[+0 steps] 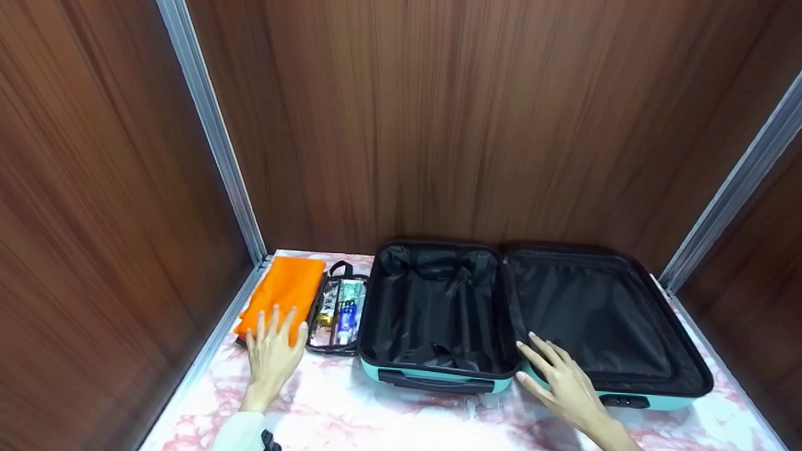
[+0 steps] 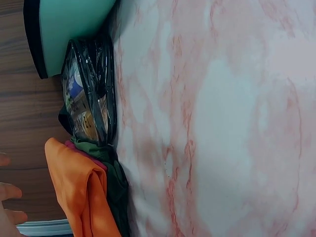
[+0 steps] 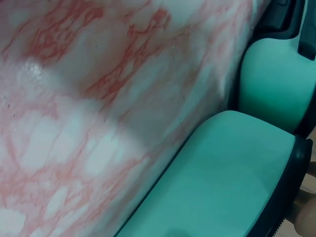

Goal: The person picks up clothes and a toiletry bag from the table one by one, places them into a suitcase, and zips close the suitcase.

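In the head view my left hand (image 1: 272, 354) is spread over the near end of a folded orange cloth (image 1: 287, 285); whether it touches is hard to tell. Darker green and magenta fabric (image 2: 116, 185) shows beneath the orange in the left wrist view. A mint-green suitcase (image 1: 432, 313) lies unfolded, its black-lined halves side by side. My right hand (image 1: 564, 382) is at the front edge of the right half (image 1: 601, 313), fingers extended near the seam between the halves. Only fingertips (image 3: 303, 212) appear past the black rim in the right wrist view.
Between the cloth and the suitcase lies a clear, black-trimmed toiletry bag (image 1: 338, 313) with tubes inside. A dark wood-grain panel (image 1: 407, 125) stands behind everything, with metal posts (image 1: 216, 131) at the corners. The tabletop (image 1: 338, 407) has a pink and white marble pattern.
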Demonstrator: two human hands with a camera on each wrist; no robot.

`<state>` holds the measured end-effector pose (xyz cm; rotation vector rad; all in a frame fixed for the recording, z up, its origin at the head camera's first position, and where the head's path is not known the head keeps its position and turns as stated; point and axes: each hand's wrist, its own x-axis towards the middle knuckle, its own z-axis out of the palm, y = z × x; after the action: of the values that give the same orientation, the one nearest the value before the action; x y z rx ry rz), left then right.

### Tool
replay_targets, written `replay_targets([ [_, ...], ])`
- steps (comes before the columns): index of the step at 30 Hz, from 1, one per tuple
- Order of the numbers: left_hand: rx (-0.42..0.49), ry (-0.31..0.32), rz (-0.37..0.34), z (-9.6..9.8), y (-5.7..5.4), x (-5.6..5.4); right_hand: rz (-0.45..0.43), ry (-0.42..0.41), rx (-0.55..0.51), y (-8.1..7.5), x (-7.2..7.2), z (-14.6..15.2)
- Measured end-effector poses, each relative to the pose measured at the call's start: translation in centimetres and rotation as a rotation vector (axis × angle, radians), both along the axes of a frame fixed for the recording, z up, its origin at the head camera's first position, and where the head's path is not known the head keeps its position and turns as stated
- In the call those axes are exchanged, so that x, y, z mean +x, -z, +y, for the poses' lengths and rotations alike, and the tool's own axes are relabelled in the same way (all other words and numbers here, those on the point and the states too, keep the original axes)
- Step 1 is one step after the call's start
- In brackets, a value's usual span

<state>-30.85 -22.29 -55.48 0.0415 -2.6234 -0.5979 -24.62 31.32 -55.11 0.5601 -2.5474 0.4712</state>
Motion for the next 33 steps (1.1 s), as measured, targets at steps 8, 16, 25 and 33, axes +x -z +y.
replay_targets([
  [8, 0.013, -0.033, -0.009, -0.2, 0.2, 0.0, -0.017, -0.066, -0.002, 0.6, 0.0, -0.6],
  [16, 0.033, -0.057, -0.026, -0.5, 0.1, -0.2, 0.009, -0.118, 0.004, 1.0, -0.1, -0.5],
  [25, 0.072, -0.1, -0.005, -1.3, 0.5, -0.3, -0.008, -0.122, 0.005, 1.1, -0.2, -0.6],
  [33, 0.137, -0.125, -0.031, -2.1, 1.0, -0.5, -0.008, -0.114, 0.004, 1.2, -0.1, -0.7],
])
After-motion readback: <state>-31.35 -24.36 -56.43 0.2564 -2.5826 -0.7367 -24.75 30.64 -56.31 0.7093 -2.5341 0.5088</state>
